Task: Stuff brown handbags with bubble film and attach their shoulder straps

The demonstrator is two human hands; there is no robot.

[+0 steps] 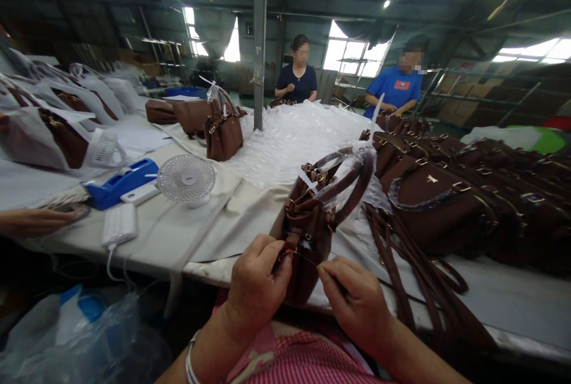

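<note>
L hand point(259, 277) pinching small dark part point(284, 253) (unclear) on dk-brown, boxy leather-look handbag point(302, 284), edge of pale table point(214, 271); R hand point(354, 292) pinching thin reddish thread point(306, 257). Step prob. thread-work; next needs steady L, gentle R tension.

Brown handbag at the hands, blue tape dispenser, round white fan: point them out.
Brown handbag point(308, 217): head view, upper body.
Blue tape dispenser point(116, 188): head view, middle of its body.
Round white fan point(186, 179): head view, front grille.

Wht fan point(185, 178) on tbl point(163, 244) nr blue tape dispenser point(116, 189), w/ co-worker point(392, 88) in blue tee at back.
</note>
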